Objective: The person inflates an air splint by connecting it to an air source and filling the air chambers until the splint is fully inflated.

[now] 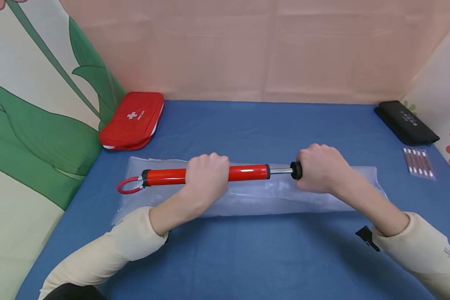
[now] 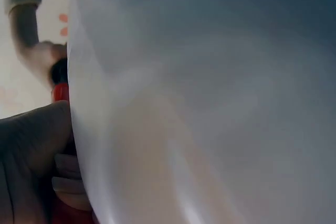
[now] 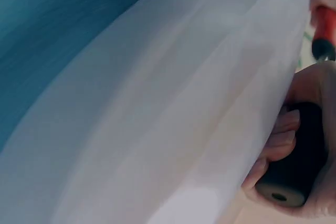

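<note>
A red hand pump (image 1: 168, 176) lies crosswise, with a red loop hose (image 1: 129, 189) at its left end and a metal rod (image 1: 281, 171) drawn partly out at the right. My left hand (image 1: 207, 177) grips the red barrel around its middle. With curled fingers my right hand (image 1: 320, 168) holds the black handle (image 3: 296, 156), whose end shows in the right wrist view. Under the pump a long clear plastic sleeve (image 1: 258, 202) is spread on the blue cloth. Its pale, smooth surface (image 2: 210, 98) fills much of both wrist views.
A red first aid pouch (image 1: 135, 121) sits at the back left of the blue-covered table (image 1: 247, 258). At the back right lies a black zip case (image 1: 408, 123), with a small clear packet of swab-like sticks (image 1: 418, 163) in front of it. Printed panels and a pink backdrop (image 1: 262, 50) surround the table.
</note>
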`<action>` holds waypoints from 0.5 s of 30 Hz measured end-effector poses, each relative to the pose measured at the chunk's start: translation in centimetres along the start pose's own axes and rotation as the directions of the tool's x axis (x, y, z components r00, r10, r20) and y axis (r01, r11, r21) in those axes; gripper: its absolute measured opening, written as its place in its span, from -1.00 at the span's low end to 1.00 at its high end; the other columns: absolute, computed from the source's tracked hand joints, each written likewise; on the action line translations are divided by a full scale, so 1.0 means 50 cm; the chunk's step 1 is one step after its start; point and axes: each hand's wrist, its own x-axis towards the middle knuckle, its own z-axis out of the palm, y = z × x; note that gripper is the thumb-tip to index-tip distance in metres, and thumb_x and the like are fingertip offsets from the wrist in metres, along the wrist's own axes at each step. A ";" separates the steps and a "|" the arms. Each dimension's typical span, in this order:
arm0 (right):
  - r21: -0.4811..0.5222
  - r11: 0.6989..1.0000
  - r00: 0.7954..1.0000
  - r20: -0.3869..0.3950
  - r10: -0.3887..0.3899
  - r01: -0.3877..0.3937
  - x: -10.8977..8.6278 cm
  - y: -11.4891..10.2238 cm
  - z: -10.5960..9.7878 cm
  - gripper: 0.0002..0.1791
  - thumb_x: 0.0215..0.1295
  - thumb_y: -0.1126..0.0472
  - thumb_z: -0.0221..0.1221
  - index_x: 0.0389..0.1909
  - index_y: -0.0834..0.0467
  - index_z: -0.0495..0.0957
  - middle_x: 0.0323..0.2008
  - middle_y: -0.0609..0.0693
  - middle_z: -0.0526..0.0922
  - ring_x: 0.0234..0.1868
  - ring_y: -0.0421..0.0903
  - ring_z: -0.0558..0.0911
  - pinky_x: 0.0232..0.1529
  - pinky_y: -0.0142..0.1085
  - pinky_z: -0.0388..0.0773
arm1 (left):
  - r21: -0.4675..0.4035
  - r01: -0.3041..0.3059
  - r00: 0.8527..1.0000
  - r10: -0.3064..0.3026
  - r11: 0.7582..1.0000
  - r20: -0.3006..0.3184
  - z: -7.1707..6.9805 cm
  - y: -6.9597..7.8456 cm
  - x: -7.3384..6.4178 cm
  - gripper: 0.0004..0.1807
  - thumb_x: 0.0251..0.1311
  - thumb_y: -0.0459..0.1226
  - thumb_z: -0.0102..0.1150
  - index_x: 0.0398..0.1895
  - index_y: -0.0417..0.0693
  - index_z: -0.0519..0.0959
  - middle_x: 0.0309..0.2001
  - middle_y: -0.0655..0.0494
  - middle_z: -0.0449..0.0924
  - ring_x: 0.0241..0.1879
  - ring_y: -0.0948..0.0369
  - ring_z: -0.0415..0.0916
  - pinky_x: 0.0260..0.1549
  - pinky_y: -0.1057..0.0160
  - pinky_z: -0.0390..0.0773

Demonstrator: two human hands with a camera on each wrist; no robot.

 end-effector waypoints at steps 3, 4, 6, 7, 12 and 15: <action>0.001 1.000 0.999 0.033 -0.002 0.002 0.024 -0.041 0.008 -0.72 -0.17 0.32 0.23 -0.77 0.07 0.29 -0.76 -0.07 0.18 -0.73 -0.16 0.18 -0.68 -0.34 0.14 | 0.010 0.017 1.000 -0.017 1.000 -0.010 0.007 0.021 0.000 -0.70 -0.25 -0.17 0.53 -0.44 -0.13 0.66 -0.68 0.05 0.46 -0.74 0.19 0.37 -0.63 0.21 0.59; -0.001 1.000 0.999 0.034 -0.007 0.007 0.031 -0.053 0.010 -0.74 -0.18 0.30 0.26 -0.75 0.08 0.32 -0.76 -0.06 0.22 -0.74 -0.16 0.23 -0.68 -0.33 0.19 | 0.018 0.023 1.000 -0.022 1.000 -0.017 0.009 0.028 0.002 -0.72 -0.24 -0.18 0.52 -0.46 -0.12 0.66 -0.69 0.06 0.44 -0.74 0.20 0.37 -0.65 0.22 0.57; -0.018 1.000 0.999 0.031 -0.012 0.013 0.042 -0.071 0.011 -0.74 -0.20 0.26 0.30 -0.71 0.10 0.35 -0.75 -0.03 0.28 -0.74 -0.14 0.29 -0.68 -0.32 0.26 | 0.031 0.032 0.999 -0.030 0.999 -0.041 0.014 0.044 0.008 -0.74 -0.22 -0.18 0.52 -0.49 -0.10 0.65 -0.70 0.07 0.42 -0.75 0.20 0.36 -0.67 0.24 0.56; -0.032 0.999 0.999 0.029 -0.013 0.014 0.045 -0.077 0.010 -0.73 -0.22 0.25 0.32 -0.71 0.10 0.35 -0.76 -0.03 0.29 -0.74 -0.14 0.30 -0.68 -0.32 0.27 | 0.034 0.034 0.998 -0.032 0.999 -0.050 0.016 0.052 0.012 -0.75 -0.21 -0.19 0.50 -0.50 -0.09 0.64 -0.71 0.07 0.41 -0.75 0.21 0.36 -0.68 0.25 0.54; -0.050 0.999 0.999 0.043 -0.008 0.010 0.048 -0.079 0.005 -0.73 -0.27 0.24 0.32 -0.72 0.10 0.36 -0.77 -0.03 0.28 -0.74 -0.14 0.28 -0.69 -0.31 0.26 | 0.037 0.013 0.999 -0.011 0.999 -0.052 0.020 0.072 0.023 -0.75 -0.20 -0.15 0.48 -0.50 -0.07 0.63 -0.72 0.11 0.34 -0.77 0.24 0.30 -0.70 0.29 0.51; 0.005 0.999 0.998 0.046 -0.033 0.033 0.036 -0.050 0.005 -0.78 -0.22 0.24 0.28 -0.72 0.06 0.38 -0.76 -0.06 0.27 -0.73 -0.16 0.28 -0.68 -0.32 0.23 | 0.017 0.001 1.000 -0.001 1.000 -0.001 0.005 0.049 0.017 -0.78 -0.19 -0.17 0.44 -0.58 -0.06 0.58 -0.76 0.13 0.26 -0.78 0.26 0.22 -0.72 0.32 0.46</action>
